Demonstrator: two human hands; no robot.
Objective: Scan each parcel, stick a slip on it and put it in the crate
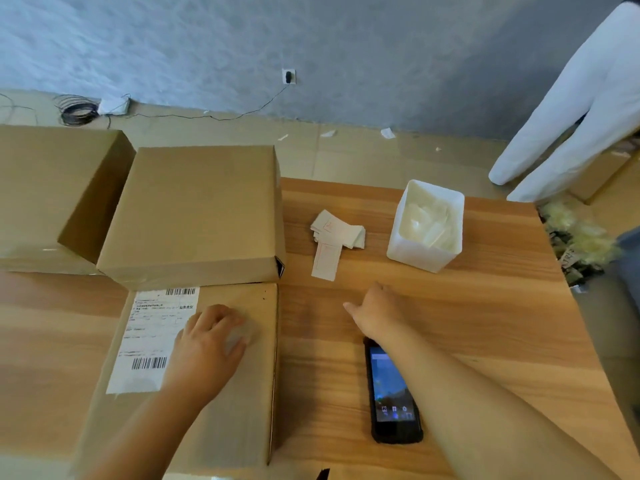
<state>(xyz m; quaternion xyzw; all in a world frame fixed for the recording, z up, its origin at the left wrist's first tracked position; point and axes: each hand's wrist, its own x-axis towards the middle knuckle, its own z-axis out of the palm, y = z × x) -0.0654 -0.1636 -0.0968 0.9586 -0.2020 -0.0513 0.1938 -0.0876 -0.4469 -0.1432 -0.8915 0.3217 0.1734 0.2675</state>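
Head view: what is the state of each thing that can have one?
Labelled parcel, closed, flat on the table.
Scanner, screen lit, lying face up.
Slips, loose pile on the table.
White tub, open, not empty.
Left hand, rests on labelled parcel.
Right hand, over the table, holds nothing.

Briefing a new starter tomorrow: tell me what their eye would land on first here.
The big labelled parcel at near left, with the left hand resting on its top. Next, the right hand stretched over the wooden table toward the pile of slips, its forearm crossing the black scanner lying screen-up.
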